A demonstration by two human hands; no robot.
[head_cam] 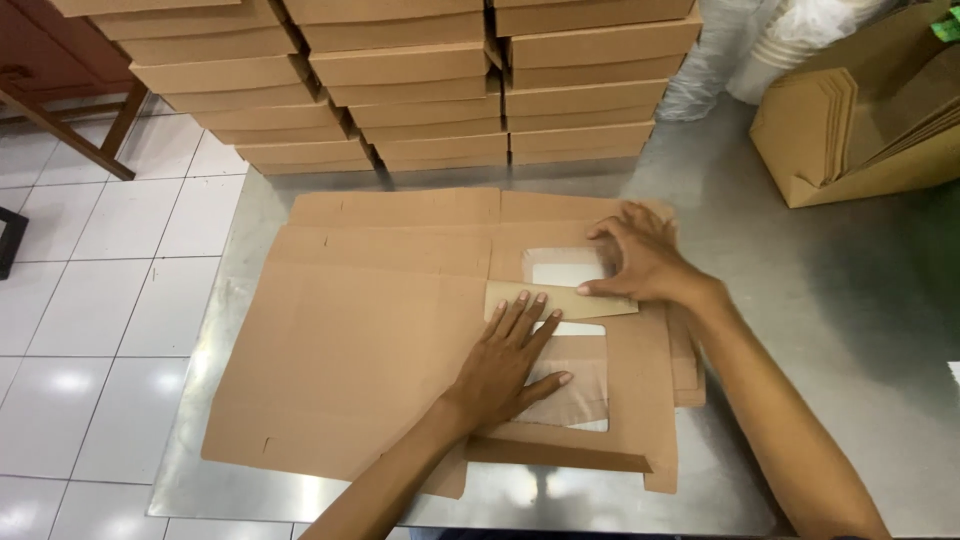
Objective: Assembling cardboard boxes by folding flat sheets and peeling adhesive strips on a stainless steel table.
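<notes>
two bare forearms reach in from below over a steel table point(800, 300). a flat brown cardboard box blank point(360, 340) with a clear window lies on it. the left hand point(505, 365) presses flat on the window panel; the right hand point(640, 260), fingers spread, pins a narrow folded flap point(560, 300). folded boxes point(400, 80) are stacked behind.

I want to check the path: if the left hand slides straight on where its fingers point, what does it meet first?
Probably the folded cardboard strip: the left hand already has its fingertips at its edge.
</notes>
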